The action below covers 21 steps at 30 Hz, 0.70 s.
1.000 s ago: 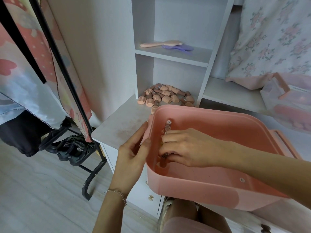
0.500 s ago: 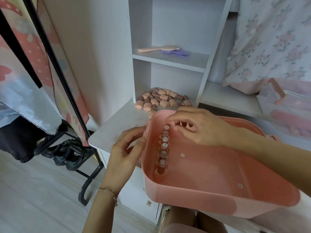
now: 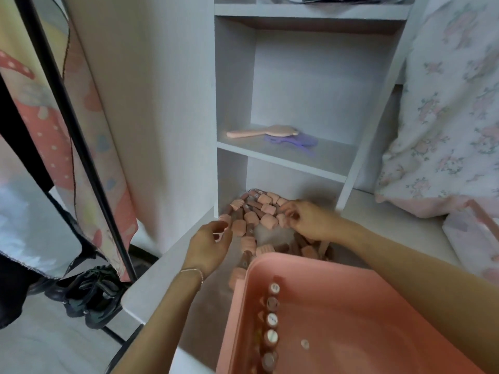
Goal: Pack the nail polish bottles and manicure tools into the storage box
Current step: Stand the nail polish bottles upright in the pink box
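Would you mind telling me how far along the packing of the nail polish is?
Done: a row of bottles stands along the left wall of the pink box. In hand: both hands, left and right, are at the loose pile under the shelf. Left: most of that pile.

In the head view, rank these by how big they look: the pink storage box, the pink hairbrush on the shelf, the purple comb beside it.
1. Storage box, by far the largest, though nearest the camera and cut off by the frame.
2 and 3. Hairbrush and comb: the hairbrush looks slightly longer, but they overlap, so too close to rank.
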Tool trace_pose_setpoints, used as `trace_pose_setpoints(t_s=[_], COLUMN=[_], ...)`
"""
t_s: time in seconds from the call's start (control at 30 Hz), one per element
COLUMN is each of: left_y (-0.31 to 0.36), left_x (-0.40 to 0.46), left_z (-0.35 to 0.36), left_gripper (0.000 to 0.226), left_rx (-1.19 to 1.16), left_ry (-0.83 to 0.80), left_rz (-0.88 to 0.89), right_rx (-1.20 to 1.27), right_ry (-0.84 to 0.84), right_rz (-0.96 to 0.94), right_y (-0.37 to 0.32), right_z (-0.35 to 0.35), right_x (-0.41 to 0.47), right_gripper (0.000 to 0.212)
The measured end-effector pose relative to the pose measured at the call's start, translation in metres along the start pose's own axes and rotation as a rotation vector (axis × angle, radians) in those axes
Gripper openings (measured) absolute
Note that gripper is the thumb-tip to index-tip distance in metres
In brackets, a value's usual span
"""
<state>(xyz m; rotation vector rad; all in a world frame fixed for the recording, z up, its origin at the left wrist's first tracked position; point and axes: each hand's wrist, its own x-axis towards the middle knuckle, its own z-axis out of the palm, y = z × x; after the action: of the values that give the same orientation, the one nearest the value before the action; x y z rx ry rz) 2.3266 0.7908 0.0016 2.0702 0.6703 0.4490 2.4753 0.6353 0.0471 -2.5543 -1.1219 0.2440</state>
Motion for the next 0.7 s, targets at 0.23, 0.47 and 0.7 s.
trace_pose_setpoints(t_s=[0.23,0.47,0.7], left_y=[-0.025,-0.038,-0.035], left_x=[0.068,0.083,0.072], left_z=[0.029,0.047,0.030], left_gripper=[0.033,0.040,0.025], left_rx=[0.289,0.479,0.242], left_ry=[0.091,0.224,0.137], left_rz=[-0.134,-0.131,-0.055], right_rx=[-0.088,-0.222,-0.221], right_ry=[-0.050,-0.132,-0.195], right_rz=[-0.005,-0.054,-0.079], right_y=[0.003,-0.002,-0.003], right_z=[0.026,0.049,0.033], right_x=[0.072,0.089,0.069], right_gripper=[0.033,0.057,0.030])
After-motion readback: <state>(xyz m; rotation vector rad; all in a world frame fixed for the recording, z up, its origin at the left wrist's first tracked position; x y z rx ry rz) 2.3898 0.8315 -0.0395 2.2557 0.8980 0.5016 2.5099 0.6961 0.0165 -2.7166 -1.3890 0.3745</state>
